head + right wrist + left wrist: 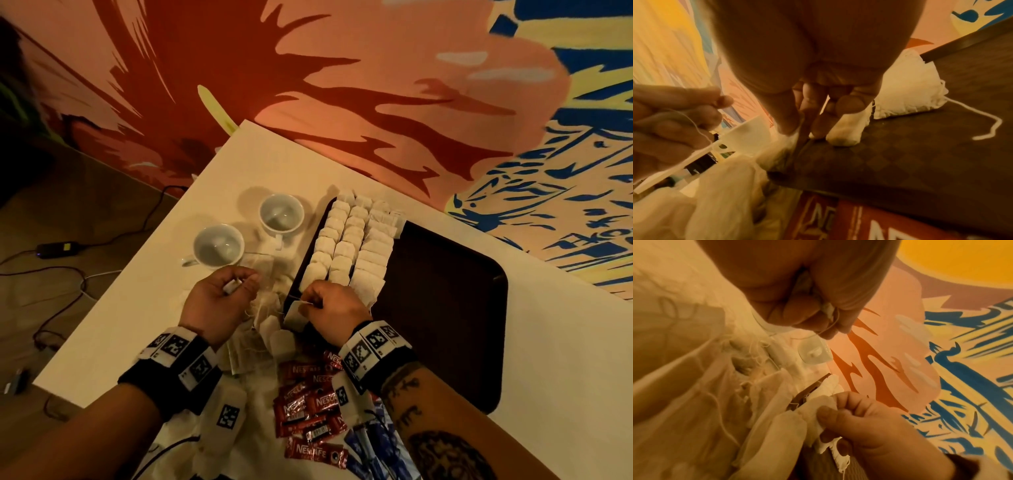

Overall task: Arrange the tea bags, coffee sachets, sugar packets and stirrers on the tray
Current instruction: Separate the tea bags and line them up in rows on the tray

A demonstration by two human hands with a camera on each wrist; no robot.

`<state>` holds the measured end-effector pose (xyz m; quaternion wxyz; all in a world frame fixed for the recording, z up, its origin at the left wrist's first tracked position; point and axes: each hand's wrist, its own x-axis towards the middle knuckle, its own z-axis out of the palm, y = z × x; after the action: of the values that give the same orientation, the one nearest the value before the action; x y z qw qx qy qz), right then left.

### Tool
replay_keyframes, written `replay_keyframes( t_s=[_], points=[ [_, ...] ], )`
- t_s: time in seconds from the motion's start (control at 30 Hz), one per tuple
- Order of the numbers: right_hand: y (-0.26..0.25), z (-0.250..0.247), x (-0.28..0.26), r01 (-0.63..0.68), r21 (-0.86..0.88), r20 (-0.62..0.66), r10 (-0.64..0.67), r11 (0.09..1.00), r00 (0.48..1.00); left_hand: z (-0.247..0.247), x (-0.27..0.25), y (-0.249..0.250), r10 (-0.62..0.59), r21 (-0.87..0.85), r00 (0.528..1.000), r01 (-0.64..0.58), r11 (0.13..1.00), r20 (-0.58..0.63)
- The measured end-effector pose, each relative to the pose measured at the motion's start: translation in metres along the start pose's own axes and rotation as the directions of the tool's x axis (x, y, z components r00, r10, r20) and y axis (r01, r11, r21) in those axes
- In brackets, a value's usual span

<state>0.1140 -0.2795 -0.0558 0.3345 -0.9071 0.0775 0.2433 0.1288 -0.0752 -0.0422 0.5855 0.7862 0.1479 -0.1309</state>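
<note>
A dark tray (445, 308) lies on the white table, with three rows of tea bags (349, 243) on its left part. At the tray's near-left corner my right hand (310, 303) pinches a tea bag (294, 317), whose bottom rests at the tray's rim. Left of it, my left hand (239, 282) pinches a small white tag (827, 309) with a thin string hanging from it. Loose tea bags (270, 329) lie on the table between and below the hands. Red coffee sachets (308, 404) and blue sugar packets (376, 442) lie near my wrists.
Two white cups (219, 245) (281, 212) stand on the table left of the tray. The tray's right part is bare dark surface. A loose string (982, 123) trails on the tray. The table's left edge drops to a floor with cables (68, 246).
</note>
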Motion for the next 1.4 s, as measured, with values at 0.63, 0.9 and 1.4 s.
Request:
replay_keyframes(
  t_s=[0.63, 0.9, 1.4],
  points=[
    [-0.005, -0.010, 0.023, -0.143, -0.143, -0.179, 0.116, 0.979, 0.977, 0.011, 0.002, -0.005, -0.010, -0.028, 0.997, 0.012, 1.000, 0.077],
    [-0.008, -0.010, 0.027, -0.128, -0.211, -0.194, 0.086, 0.969, 0.977, 0.022, -0.002, 0.006, -0.021, -0.068, 0.993, 0.029, 0.997, 0.120],
    [-0.021, -0.015, -0.045, 0.191, 0.393, -0.162, -0.137, 0.900, 0.977, 0.062, -0.017, 0.030, -0.125, -0.313, 0.974, 0.180, 0.933, 0.189]
  ],
)
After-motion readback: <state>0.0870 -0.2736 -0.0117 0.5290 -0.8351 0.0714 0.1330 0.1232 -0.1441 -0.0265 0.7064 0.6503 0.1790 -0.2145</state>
